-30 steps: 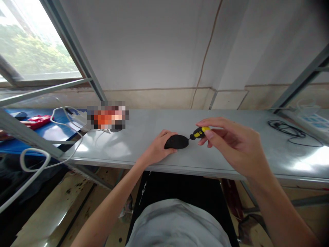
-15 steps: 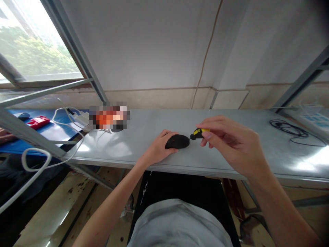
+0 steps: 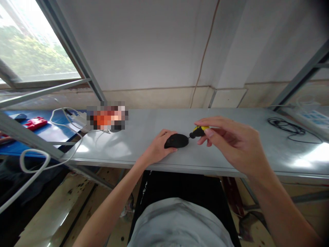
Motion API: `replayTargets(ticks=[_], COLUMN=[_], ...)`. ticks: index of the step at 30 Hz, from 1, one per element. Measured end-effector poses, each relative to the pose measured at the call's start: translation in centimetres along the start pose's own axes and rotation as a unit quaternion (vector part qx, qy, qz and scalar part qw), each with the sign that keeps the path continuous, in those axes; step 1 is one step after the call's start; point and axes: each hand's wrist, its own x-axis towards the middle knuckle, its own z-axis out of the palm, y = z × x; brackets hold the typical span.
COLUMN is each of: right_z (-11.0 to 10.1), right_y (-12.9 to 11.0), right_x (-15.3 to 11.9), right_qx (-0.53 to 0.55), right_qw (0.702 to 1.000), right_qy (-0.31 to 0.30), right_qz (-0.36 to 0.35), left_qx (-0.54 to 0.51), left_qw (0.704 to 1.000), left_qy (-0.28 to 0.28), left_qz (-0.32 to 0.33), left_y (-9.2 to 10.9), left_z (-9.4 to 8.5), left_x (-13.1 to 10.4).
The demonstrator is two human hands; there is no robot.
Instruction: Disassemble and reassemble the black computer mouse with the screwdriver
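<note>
Currently our left hand (image 3: pixel 159 147) grips the black mouse (image 3: pixel 177 141) on the worktop (image 3: pixel 144 123); our right hand (image 3: pixel 238 145) pinches a black-and-yellow screwdriver (image 3: pixel 199 131). Any writing looks too blurred.

Single head-worn view from above, facing forward and down, wide over the desk (image 3: pixel 144 151), edges seemingly distorted

Black cable (image 3: pixel 285 127) coiled on the grey tabletop (image 3: pixel 144 123).

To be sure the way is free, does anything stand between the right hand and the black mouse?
Only the yellow-and-black screwdriver held in the right hand, pointing at the black mouse; nothing else visible stands between them.
</note>
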Motion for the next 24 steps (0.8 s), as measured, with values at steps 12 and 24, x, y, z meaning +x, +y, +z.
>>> replayTargets(ticks=[12, 24], right_z=[0.23, 0.14], right_y=[-0.40, -0.16], right_x=[0.24, 0.04], right_qx=[-0.013, -0.005], right_qw=[1.000, 1.000], right_qy=[0.008, -0.004], right_qz=[-0.011, -0.007], left_qx=[-0.002, -0.003], left_qw=[1.000, 1.000], left_qy=[-0.004, 0.001], left_qz=[-0.008, -0.004], left_y=[0.20, -0.09], left_z=[-0.07, 0.04], left_x=[-0.06, 0.00])
